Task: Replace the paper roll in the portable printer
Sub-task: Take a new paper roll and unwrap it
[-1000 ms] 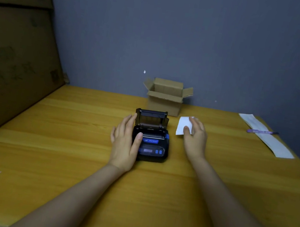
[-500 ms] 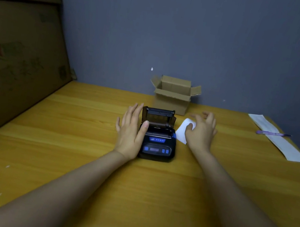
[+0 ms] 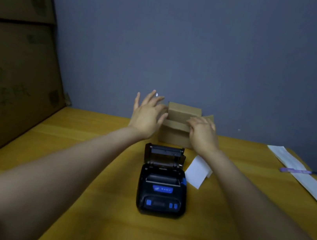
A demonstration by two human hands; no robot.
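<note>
A black portable printer [image 3: 162,190] with blue buttons sits on the wooden table [image 3: 86,181], its lid standing open at the back. A white piece of paper [image 3: 197,173] lies just right of it. Behind the printer stands a small open cardboard box [image 3: 179,123]. My left hand [image 3: 147,114] is at the box's left flap with fingers spread. My right hand [image 3: 203,133] hovers over the box's front right, fingers loosely apart and empty. Whatever the box holds is hidden.
A long white paper strip [image 3: 307,179] with a purple pen [image 3: 296,171] across it lies at the table's right edge. Large cardboard boxes [image 3: 14,61] line the left side. A grey-blue wall [image 3: 205,50] stands right behind the table.
Both hands left the printer and the white paper and reached forward to the cardboard box. The paper now lies loose beside the printer.
</note>
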